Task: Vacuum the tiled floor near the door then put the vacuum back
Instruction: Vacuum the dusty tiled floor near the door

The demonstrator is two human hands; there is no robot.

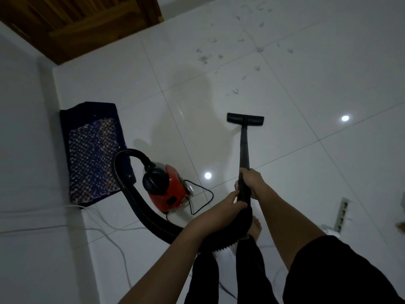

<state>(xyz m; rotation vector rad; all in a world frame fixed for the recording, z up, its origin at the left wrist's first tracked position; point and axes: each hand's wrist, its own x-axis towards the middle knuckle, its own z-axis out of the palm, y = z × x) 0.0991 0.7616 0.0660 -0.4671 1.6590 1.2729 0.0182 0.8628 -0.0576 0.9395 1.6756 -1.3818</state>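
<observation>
Vacuum wand sits gripped by your right hand and, lower, your left hand; its floor head rests on white tiles short of scattered debris, red canister beside the mat.

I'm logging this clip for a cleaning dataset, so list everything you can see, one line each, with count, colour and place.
vacuum body: one, red and black, on the tiles left of the person
hose: one, black, arcs from the vacuum body to the hands
wand: one, black, slants forward from the hands
floor head: one, black, on the tiles ahead
debris: many scraps, grey, scattered beyond the floor head
mat: one, dark blue, patterned, by the left wall
door: one, brown wood, top left
power strip: one, white, floor at right
cables: several, white, floor lower left
left hand: grips the hose end
right hand: grips the wand
</observation>
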